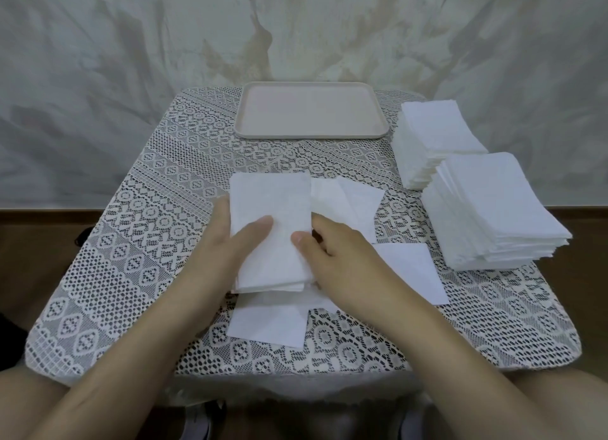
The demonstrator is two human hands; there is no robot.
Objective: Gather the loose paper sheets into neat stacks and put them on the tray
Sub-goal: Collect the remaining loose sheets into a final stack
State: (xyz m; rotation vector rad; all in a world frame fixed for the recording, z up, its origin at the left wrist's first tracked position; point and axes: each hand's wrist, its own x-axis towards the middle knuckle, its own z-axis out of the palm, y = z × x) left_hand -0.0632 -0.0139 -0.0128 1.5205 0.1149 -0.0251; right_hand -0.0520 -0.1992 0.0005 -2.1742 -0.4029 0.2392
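Centre of the table, the small stack (273, 206) of white paper is held from both sides. The left hand (227, 242) grips its left edge, thumb flat across the top, fingers tucked out of sight. The right hand (342, 258) pinches the right edge, thumb on top, fingers curled under. Lifted or resting, I cannot tell.

Loose sheets lie around it: one (269, 323) pokes out beneath on the near side, another (411, 272) lies beside the right wrist, and a few (357, 199) fan out behind the right hand. At the right edge stand two tall piles, near pile (493, 209) and far pile (434, 130), close together. The tray (309, 134) sits at the far side on the lace cloth (131, 242), well apart.
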